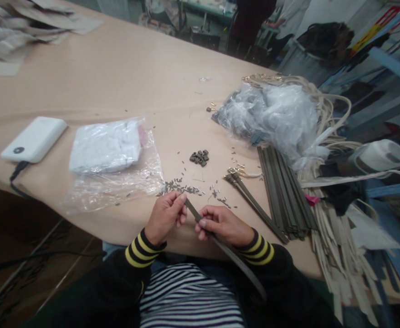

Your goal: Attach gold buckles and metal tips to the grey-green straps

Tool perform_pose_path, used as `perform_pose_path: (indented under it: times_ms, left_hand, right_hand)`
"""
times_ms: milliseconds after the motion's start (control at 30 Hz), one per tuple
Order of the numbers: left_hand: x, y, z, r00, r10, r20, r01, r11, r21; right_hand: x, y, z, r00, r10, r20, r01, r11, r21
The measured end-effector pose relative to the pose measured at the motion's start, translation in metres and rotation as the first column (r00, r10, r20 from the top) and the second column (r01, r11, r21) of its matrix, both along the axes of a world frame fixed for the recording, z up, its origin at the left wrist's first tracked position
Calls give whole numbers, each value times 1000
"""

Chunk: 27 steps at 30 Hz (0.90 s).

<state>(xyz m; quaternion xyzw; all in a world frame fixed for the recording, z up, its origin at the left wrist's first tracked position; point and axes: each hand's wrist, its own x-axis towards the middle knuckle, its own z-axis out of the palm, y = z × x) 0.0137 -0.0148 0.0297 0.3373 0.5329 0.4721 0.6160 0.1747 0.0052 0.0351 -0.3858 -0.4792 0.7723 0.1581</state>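
Observation:
My left hand [167, 214] pinches the upper tip of a long olive-grey strap [234, 257] at the table's near edge. Its fingers are closed on the strap end, perhaps with a tiny metal piece that I cannot make out. My right hand [220, 224] grips the same strap a little lower, and the strap runs down across my lap. Small dark metal bits [182, 187] lie scattered just beyond my hands. A little heap of dark clips [200, 157] sits further out.
A bundle of olive straps [282, 196] and cream straps [333, 246] lies to the right, by a crumpled plastic bag [275, 114]. A clear bag with a white packet [106, 146] and a white power bank [34, 139] lie left. Another person stands beyond the table.

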Motion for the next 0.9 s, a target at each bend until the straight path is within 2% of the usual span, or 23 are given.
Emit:
perform_pose_path:
  times_ms: [100,233,400,467,533,567,633,733,900]
  left_hand:
    - [7,-2,-1,998,-12,61,11,1000,16]
    - [11,-4,-3,985,43,167,-43,999,-7]
    - [13,-5,-6,965,-112,238,136,987,-87]
    - [12,-4,-6,987,-112,115,118,992,-49]
    - [10,-3,-4,991,-5,-136,16,996,83]
    - [9,-4,-3,963,63,-263,-18,985,170]
    - [7,-5,0,894,135,-427,3,952,307]
    - [5,-9,4,871,48,-488,140,929,342]
    - [-1,-8,8,847,-92,-524,273,920,280]
  right_hand:
    - [-11,2,2,994,-93,-63,93,996,-12]
    - [-17,2,7,989,-119,-91,124,990,58]
    - [-17,-1,7,986,-90,-140,109,985,136]
    - [-17,0,6,989,-84,-122,102,983,154]
    - [-16,0,6,992,-95,-77,107,979,176]
    - [-15,1,6,993,-107,-53,115,975,188]
    - [-14,2,5,991,-132,-17,133,969,206]
    - [-13,2,4,989,-149,-3,146,962,230]
    - [-12,0,3,990,-136,42,119,953,277]
